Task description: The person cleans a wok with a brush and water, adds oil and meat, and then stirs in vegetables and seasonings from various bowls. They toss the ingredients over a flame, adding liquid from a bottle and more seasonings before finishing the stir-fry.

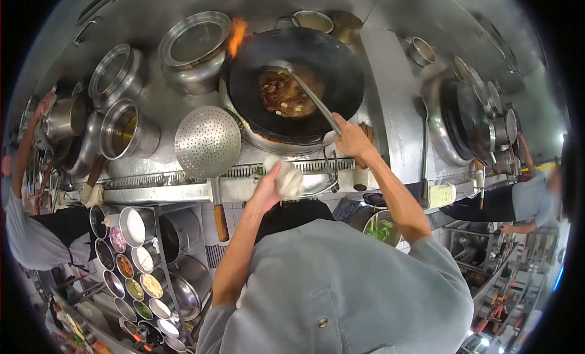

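Observation:
A large black wok (335, 61) sits on the burner in front of me. Dark brown meat in sauce with pale pieces (283, 97) lies in its middle. My right hand (353, 138) is closed around the handle of a long metal ladle (314, 98), whose bowl rests at the far side of the food. Near the stove's front edge, my left hand (265, 188) grips a bunched white cloth (289, 180), apart from the wok. Left of the wok lies a round perforated skimmer (208, 141) with a wooden handle.
An orange flame (237, 37) rises at the wok's left rim. Metal pots (192, 77) and an oil pot (129, 134) stand left. Ingredient bowls (133, 226) fill a rack below. Co-workers stand at the left (30, 232) and right (527, 198). Another ladle (425, 141) lies right.

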{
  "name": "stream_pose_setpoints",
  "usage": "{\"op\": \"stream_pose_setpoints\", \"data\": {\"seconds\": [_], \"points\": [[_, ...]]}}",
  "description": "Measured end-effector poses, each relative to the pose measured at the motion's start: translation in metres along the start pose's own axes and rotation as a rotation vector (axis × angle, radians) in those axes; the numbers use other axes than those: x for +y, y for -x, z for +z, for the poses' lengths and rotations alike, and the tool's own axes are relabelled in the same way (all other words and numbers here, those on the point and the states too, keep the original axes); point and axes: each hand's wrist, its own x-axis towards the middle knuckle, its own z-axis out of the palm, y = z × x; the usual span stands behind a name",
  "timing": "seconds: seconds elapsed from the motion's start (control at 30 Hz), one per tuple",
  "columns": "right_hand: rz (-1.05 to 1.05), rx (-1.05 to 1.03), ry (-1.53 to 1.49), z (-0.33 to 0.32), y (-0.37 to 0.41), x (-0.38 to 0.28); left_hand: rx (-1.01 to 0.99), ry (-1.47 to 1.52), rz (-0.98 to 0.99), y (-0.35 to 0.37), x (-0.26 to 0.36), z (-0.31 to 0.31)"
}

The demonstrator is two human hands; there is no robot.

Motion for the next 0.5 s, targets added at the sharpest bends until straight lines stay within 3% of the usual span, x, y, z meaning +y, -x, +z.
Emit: {"op": "stream_pose_setpoints", "data": {"seconds": [0.03, 0.13, 0.27, 0.37, 0.47, 0.5], "points": [[-0.016, 0.007, 0.032, 0.005, -0.003, 0.005, -0.042, 0.027, -0.048, -0.011, 0.007, 0.011], [-0.091, 0.050, 0.104, 0.010, 0.006, 0.020, 0.133, -0.063, -0.041, -0.033, 0.024, 0.039], [0.084, -0.084, 0.138, -0.023, 0.057, 0.020, 0.276, -0.233, -0.133, -0.048, 0.042, 0.065], [0.053, 0.003, -0.056, -0.039, 0.100, 0.028, 0.298, -0.137, -0.113, -0.065, 0.039, 0.074], [0.170, -0.180, -0.332, -0.065, 0.127, 0.028, 0.321, -0.068, -0.046, -0.073, 0.036, 0.077], [0.172, -0.166, -0.294, -0.060, 0.125, 0.031, 0.327, -0.070, -0.035, -0.078, 0.033, 0.074]]}}
